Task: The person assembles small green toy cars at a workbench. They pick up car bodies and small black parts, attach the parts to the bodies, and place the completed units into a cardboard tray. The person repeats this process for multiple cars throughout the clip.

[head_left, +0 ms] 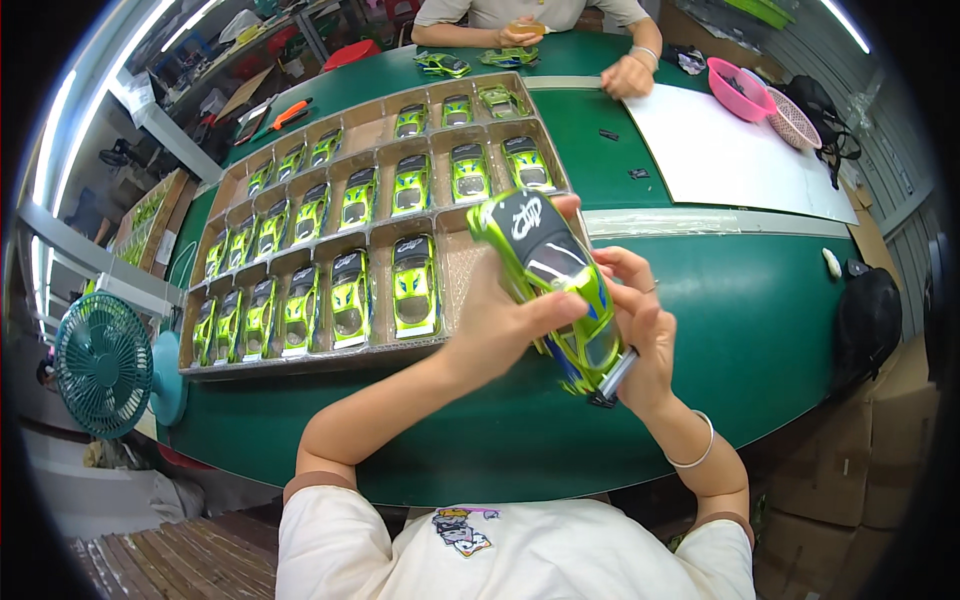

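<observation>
A green and black toy car body with blue accents is held up in front of me, tilted, its silvery rear strip toward the lower right. My left hand grips it from the left, thumb across its side. On the other side my right hand closes its fingers along the edge near that strip. Just left of the car stands a divided cardboard tray, with similar car bodies such as this green one in many compartments. A few compartments hold none, including one in the front row beside my left hand.
Across the green table a person holds a yellowish piece near two car bodies. A white board and a pink basket lie at the right. An orange-handled tool is beyond the tray; a green fan stands left.
</observation>
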`<state>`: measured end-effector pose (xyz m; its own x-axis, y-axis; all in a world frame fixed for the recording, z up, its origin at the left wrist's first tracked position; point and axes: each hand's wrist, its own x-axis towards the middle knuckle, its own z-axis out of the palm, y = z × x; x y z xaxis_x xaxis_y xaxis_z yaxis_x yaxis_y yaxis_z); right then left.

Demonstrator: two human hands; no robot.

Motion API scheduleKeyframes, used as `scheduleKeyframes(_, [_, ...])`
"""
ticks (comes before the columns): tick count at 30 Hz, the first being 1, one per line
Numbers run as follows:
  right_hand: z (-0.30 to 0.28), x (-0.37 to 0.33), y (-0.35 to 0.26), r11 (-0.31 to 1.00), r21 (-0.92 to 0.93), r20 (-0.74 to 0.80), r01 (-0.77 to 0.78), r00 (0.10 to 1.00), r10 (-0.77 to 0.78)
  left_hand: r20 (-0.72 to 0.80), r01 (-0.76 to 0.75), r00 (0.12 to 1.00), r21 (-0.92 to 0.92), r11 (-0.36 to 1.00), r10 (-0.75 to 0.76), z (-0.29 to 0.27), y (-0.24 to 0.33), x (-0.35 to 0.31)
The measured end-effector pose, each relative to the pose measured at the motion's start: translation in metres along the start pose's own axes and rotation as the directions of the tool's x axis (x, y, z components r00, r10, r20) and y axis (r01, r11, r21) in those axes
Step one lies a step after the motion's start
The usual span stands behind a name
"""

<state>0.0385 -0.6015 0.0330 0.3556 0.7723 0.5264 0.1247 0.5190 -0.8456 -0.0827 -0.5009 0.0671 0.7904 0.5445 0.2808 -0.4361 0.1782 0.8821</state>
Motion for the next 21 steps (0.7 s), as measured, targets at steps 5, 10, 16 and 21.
scheduleKeyframes(5, [0.003,0.003,0.003,0.990,-0.053,-0.076,-0.132,0.989,0.128,-0.272,0.261,0.961,0.802,0.537,-0.061,-0.031,0.048,0.017])
scheduleKeyframes(10, [-0.006,0.012,0.013,0.969,-0.210,-0.170,-0.133,0.981,0.098,-0.396,0.414,0.898,0.908,0.062,-0.193,-0.071,0.037,0.037])
scheduleKeyframes(16, [-0.027,0.021,0.030,0.945,-0.298,-0.221,-0.137,0.973,0.071,-0.354,0.344,0.921,0.935,-0.089,-0.160,-0.065,0.023,0.041])
scheduleKeyframes(21, [-0.029,0.012,0.052,0.935,-0.269,-0.194,-0.233,0.964,0.184,-0.487,0.469,0.870,0.865,-0.180,-0.077,-0.045,0.015,0.042])
